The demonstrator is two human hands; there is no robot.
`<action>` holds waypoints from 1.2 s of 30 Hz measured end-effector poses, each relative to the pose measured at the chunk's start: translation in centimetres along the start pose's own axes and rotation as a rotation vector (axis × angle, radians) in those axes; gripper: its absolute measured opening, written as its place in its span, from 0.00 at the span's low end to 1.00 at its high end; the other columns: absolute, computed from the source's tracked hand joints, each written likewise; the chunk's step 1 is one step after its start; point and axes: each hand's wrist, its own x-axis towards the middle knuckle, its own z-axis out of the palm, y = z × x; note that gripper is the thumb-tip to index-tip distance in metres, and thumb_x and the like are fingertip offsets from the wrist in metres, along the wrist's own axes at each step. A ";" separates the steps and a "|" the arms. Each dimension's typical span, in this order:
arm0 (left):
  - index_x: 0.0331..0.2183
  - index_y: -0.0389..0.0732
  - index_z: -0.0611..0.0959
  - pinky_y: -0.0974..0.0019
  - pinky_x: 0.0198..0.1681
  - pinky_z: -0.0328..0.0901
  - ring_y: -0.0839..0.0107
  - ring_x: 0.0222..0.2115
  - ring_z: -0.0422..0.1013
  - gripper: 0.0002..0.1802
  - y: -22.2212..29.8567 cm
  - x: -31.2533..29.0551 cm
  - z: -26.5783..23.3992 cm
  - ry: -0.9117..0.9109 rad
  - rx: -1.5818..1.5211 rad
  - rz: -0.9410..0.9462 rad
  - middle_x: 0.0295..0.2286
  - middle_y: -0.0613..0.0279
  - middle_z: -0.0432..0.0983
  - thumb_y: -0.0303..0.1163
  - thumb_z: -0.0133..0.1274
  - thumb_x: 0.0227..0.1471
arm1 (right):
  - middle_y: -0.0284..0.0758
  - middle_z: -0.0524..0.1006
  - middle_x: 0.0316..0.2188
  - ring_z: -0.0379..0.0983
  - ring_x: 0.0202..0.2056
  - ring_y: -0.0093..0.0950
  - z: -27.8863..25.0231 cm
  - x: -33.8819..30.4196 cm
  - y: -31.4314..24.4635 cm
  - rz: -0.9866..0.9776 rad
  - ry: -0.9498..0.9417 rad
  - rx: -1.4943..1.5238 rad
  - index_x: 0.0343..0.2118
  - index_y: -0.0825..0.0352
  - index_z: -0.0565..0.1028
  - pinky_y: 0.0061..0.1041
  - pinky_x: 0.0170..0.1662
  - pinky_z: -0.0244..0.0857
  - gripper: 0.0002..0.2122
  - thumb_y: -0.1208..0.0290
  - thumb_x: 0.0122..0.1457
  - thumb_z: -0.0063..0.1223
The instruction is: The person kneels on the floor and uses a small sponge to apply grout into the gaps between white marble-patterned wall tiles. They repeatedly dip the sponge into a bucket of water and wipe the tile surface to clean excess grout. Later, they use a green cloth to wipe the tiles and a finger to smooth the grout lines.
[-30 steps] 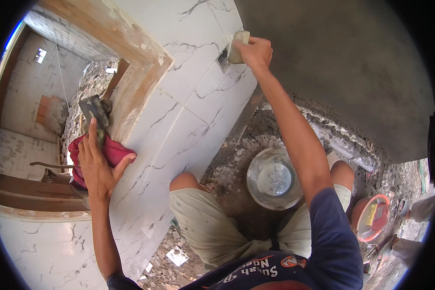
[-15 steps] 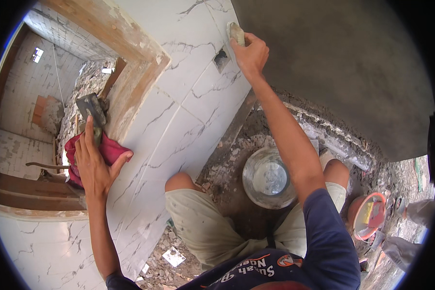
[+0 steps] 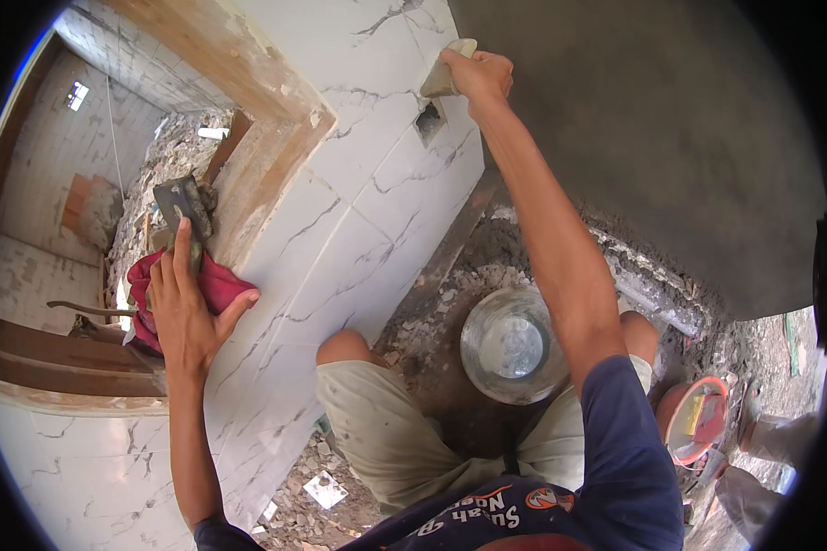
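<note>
My right hand [image 3: 485,81] grips a pale, flat, greyish pad [image 3: 443,77] and presses it against the white marble-patterned wall tiles [image 3: 340,248]. Its exact kind cannot be made out. The pad lies at the edge where the tiles meet the dark grey plaster wall [image 3: 634,138], just above a square cut-out [image 3: 427,121]. My left hand [image 3: 186,317] is open, thumb spread and index finger stretched out, over a crumpled red cloth [image 3: 225,285] at the wooden window frame [image 3: 276,156]. Beyond the fingertips sits a dark block-like tool [image 3: 180,202], partly hidden.
Between my knees stands a round metal basin [image 3: 487,372] with whitish contents. An orange bucket [image 3: 666,413] is at the right, near another person's legs [image 3: 753,491]. Rubble and a broken tile piece [image 3: 325,489] lie on the ground below the tiled wall.
My right hand has turned the pad, so it now slants down and left over the tiles towards the cut-out. The left hand keeps its place on the cloth; the view has shifted slightly.
</note>
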 end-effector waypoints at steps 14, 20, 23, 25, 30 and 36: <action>0.74 0.38 0.58 0.45 0.61 0.61 0.42 0.54 0.67 0.71 0.0 -0.1 0.4 0.000 -0.043 -0.010 0.59 0.42 0.70 0.65 0.73 0.40 | 0.40 0.88 0.34 0.85 0.36 0.37 0.2 -2.3 -0.7 -0.586 0.199 -0.067 0.38 0.66 0.85 0.37 0.47 0.77 0.14 0.68 0.48 0.72; 0.74 0.38 0.58 0.44 0.62 0.60 0.43 0.54 0.67 0.71 0.0 -0.4 -0.6 -0.026 -0.023 0.001 0.62 0.41 0.68 0.62 0.74 0.41 | 0.43 0.88 0.36 0.87 0.39 0.38 0.4 -5.3 4.2 -0.632 -0.061 0.009 0.39 0.69 0.85 0.37 0.48 0.78 0.14 0.69 0.51 0.70; 0.74 0.37 0.57 0.44 0.61 0.60 0.43 0.53 0.67 0.71 0.0 -0.4 -0.8 -0.026 -0.027 -0.014 0.61 0.42 0.69 0.61 0.74 0.41 | 0.43 0.88 0.36 0.87 0.40 0.36 -1.1 -2.0 3.4 -0.395 -0.056 0.034 0.38 0.69 0.85 0.36 0.47 0.78 0.16 0.64 0.49 0.73; 0.74 0.37 0.57 0.43 0.61 0.60 0.44 0.52 0.67 0.71 0.2 0.0 0.0 0.009 -0.028 0.019 0.60 0.43 0.70 0.61 0.74 0.40 | 0.41 0.88 0.36 0.87 0.39 0.36 -1.6 0.8 2.5 -0.205 0.024 -0.068 0.36 0.68 0.85 0.35 0.46 0.78 0.17 0.61 0.48 0.74; 0.75 0.41 0.58 0.43 0.58 0.62 0.43 0.52 0.67 0.71 -0.1 -0.1 -0.1 0.013 -0.004 0.013 0.54 0.44 0.72 0.68 0.71 0.41 | 0.38 0.87 0.34 0.84 0.37 0.30 0.1 -0.8 -5.4 -0.111 -0.082 -0.001 0.28 0.68 0.82 0.34 0.45 0.78 0.16 0.60 0.48 0.75; 0.75 0.41 0.58 0.43 0.59 0.62 0.42 0.54 0.67 0.71 -0.1 -0.3 -0.1 0.051 -0.016 0.034 0.53 0.43 0.72 0.68 0.71 0.41 | 0.39 0.86 0.31 0.83 0.34 0.30 0.5 1.7 -8.6 -0.404 -0.023 0.206 0.33 0.72 0.85 0.35 0.38 0.75 0.15 0.63 0.52 0.73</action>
